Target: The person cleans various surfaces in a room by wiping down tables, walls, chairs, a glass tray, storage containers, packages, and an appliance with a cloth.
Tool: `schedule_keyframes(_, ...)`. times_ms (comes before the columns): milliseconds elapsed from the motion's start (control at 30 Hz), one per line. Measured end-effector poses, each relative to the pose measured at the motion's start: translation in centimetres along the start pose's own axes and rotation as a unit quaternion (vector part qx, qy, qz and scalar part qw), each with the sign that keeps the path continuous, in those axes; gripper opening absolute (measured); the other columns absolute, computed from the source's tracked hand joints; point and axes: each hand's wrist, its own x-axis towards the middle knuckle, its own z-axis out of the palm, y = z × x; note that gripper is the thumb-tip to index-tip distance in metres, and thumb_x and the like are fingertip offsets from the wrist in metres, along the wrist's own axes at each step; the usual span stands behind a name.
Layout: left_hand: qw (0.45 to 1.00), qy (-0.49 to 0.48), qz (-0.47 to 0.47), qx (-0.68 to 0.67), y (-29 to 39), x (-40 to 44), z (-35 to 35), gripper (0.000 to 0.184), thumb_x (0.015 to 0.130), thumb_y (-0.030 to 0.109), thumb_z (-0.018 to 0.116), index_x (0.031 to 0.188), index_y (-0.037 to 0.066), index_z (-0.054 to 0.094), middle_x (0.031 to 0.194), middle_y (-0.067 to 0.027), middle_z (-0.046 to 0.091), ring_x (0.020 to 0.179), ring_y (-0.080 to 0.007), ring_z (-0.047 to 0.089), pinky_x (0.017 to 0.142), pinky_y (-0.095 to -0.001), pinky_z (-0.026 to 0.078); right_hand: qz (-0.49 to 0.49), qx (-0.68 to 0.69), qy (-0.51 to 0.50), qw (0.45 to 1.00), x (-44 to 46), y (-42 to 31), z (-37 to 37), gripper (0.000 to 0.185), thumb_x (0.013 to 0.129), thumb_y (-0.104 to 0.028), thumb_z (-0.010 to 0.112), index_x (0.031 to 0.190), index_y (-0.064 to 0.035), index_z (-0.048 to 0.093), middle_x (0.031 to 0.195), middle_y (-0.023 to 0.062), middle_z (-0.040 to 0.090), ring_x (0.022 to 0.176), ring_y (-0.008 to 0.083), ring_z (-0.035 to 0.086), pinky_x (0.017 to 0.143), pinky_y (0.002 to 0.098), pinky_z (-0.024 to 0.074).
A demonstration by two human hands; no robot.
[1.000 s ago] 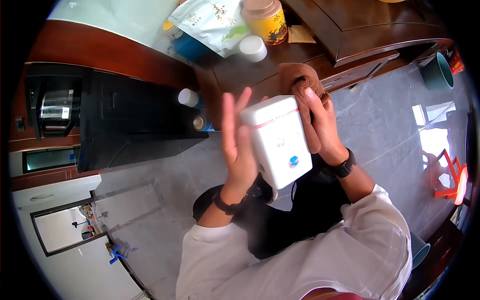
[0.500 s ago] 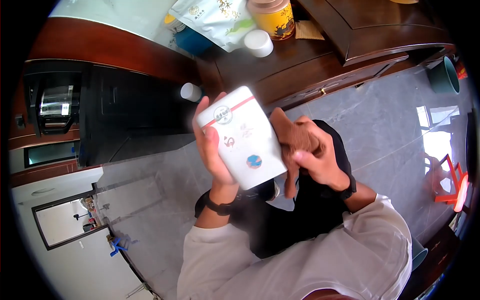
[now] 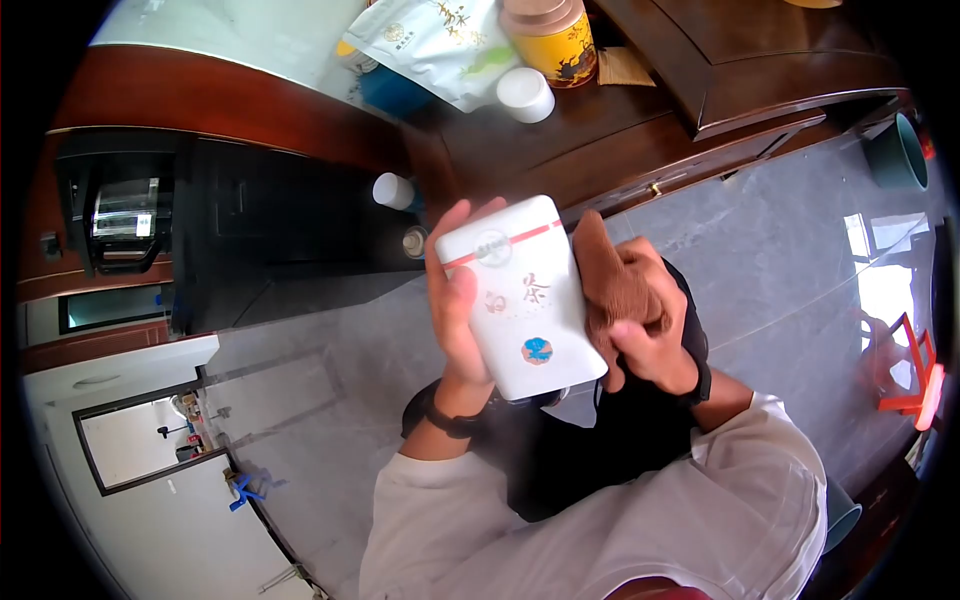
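A white box (image 3: 522, 300) with a red stripe, a round seal and a blue emblem is tilted in front of me. My left hand (image 3: 455, 310) grips its left side, thumb on the front face and fingers behind. On the right, my right hand (image 3: 655, 325) is closed around a bunched brown cloth (image 3: 615, 285), which lies against or very close to the box's right edge. The cloth covers part of the right fingers.
On the dark wooden cabinet (image 3: 620, 145) stand a white pouch (image 3: 435, 45), a yellow canister (image 3: 555, 45) and a white-lidded jar (image 3: 525, 95). A black appliance (image 3: 290, 210) is at left. Green bins (image 3: 897, 152) and a red stool (image 3: 915, 375) are at right.
My left hand went from spread fingers to holding the box, which has turned its front face to me. The cloth in my right hand has moved down from the box's upper right corner to its right side.
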Motion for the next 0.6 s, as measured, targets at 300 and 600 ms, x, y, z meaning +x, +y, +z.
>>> schedule_keyframes(300, 0.978, 0.141, 0.021, -0.152, -0.6, 1.1, 0.2, 0.052, 0.1, 0.043, 0.044, 0.143, 0.011, 0.041, 0.138, -0.0112, 0.053, 0.12, -0.0259, 0.057, 0.1, -0.0403, 0.049, -0.25, -0.179, 0.042, 0.951, 0.3, 0.6, 2.8, 0.043, 0.064, -0.02, 0.086, 0.101, -0.0088, 0.067, 0.111, 0.0119, 0.065, 0.097, 0.0308, 0.064, 0.081, 0.039, 0.0516)
schedule_keyframes(600, 0.976, 0.195, 0.053, -0.087, -0.7, 1.6, 1.3, 0.052, 0.103, 0.045, 0.044, 0.138, 0.007, 0.039, 0.133, -0.0135, 0.052, 0.118, -0.0244, 0.058, 0.096, -0.0395, 0.051, -0.269, -0.204, 0.026, 0.941, 0.8, 1.3, 3.1, 0.032, 0.077, -0.017, 0.082, 0.101, -0.0077, 0.062, 0.107, 0.0172, 0.063, 0.095, 0.0373, 0.065, 0.077, 0.0419, 0.0513)
